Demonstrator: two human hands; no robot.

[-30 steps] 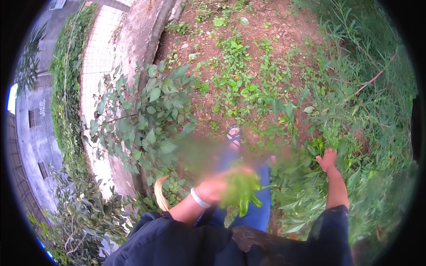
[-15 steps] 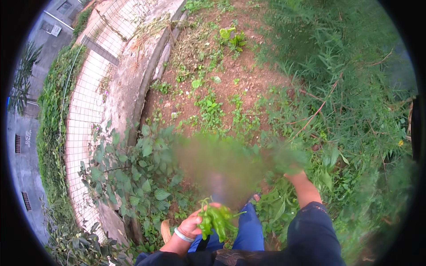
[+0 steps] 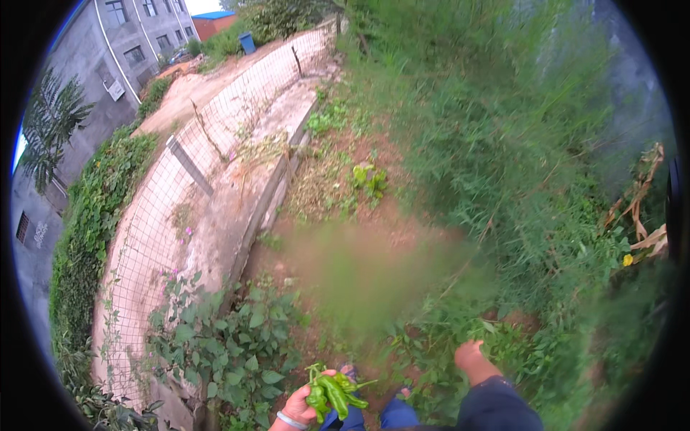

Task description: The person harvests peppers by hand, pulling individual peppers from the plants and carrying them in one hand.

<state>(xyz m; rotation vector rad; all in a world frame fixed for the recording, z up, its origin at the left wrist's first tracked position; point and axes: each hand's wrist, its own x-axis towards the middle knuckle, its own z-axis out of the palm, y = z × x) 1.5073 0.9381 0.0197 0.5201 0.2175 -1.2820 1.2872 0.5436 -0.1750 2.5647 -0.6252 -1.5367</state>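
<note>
My left hand (image 3: 300,404), with a pale band at its wrist, is closed around several green peppers (image 3: 333,395). They are long and glossy, some with stems showing, and lie in front of my body at the bottom of the view. My right hand (image 3: 471,355) is stretched out low over leafy green plants (image 3: 425,355) to the right. Its fingers are foreshortened and partly hidden, so I cannot tell whether they hold anything. My blue-trousered legs and feet show between the two hands.
A broad-leaved bush (image 3: 215,341) stands at the left beside a concrete curb (image 3: 255,208). Beyond it runs a wire mesh fence (image 3: 154,237). Tall feathery greenery (image 3: 496,144) fills the right side. A blurred patch covers the middle of the soil.
The view has tilted up, bringing more of the building and path into sight. Both hands appear lower. The peppers stay in my left hand; my right hand shows more plainly above the leaves.
</note>
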